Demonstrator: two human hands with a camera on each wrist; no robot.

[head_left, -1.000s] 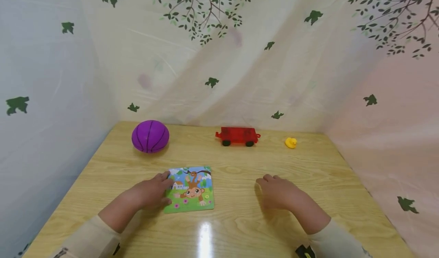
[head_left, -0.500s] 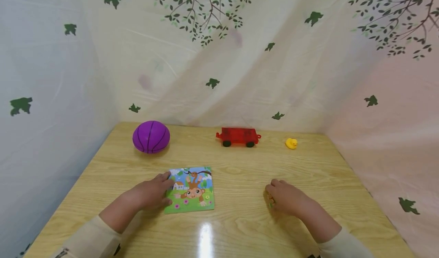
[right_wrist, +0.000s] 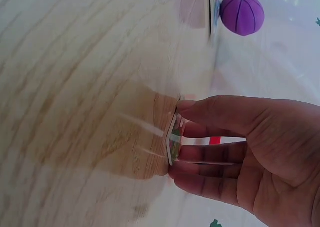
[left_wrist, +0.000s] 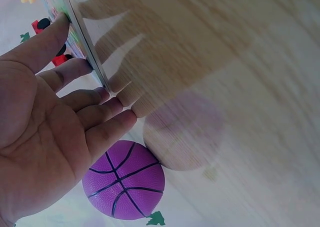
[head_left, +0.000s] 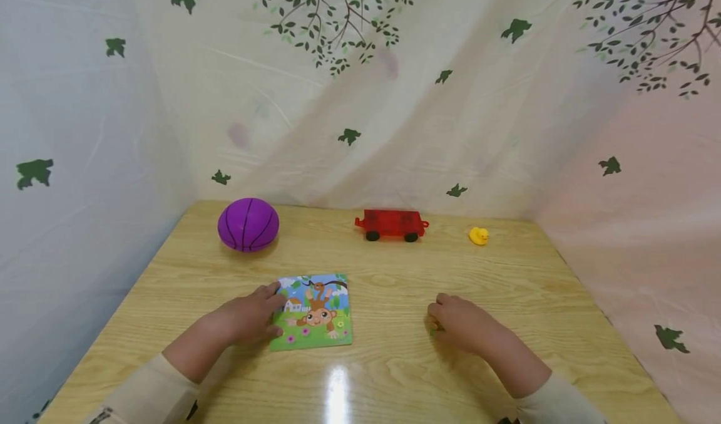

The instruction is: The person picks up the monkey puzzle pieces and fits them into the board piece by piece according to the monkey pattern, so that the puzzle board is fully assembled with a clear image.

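Note:
A square picture board [head_left: 323, 299] with a cartoon monkey lies flat on the wooden table. My left hand [head_left: 250, 316] rests at its left edge, thumb and fingertips touching the border with the fingers fairly straight. In the left wrist view the palm [left_wrist: 45, 132] shows and the board's thin edge [left_wrist: 87, 44] runs past the fingertips. To the right of the board, my right hand [head_left: 464, 324] stays low over the table. Its thumb and fingers pinch a small flat puzzle piece [right_wrist: 175, 137] with a printed face, mostly hidden by the hand in the head view.
Along the back of the table stand a purple ball [head_left: 248, 225], a red toy wagon [head_left: 392, 223] with black wheels and a small yellow duck [head_left: 479, 236]. Cloth walls printed with leaves and branches enclose the table [head_left: 383, 380] at the back and sides.
My right hand has shifted to the right and then slightly back left, and a bit of the puzzle piece now shows beneath it. My left hand and the board have stayed in place.

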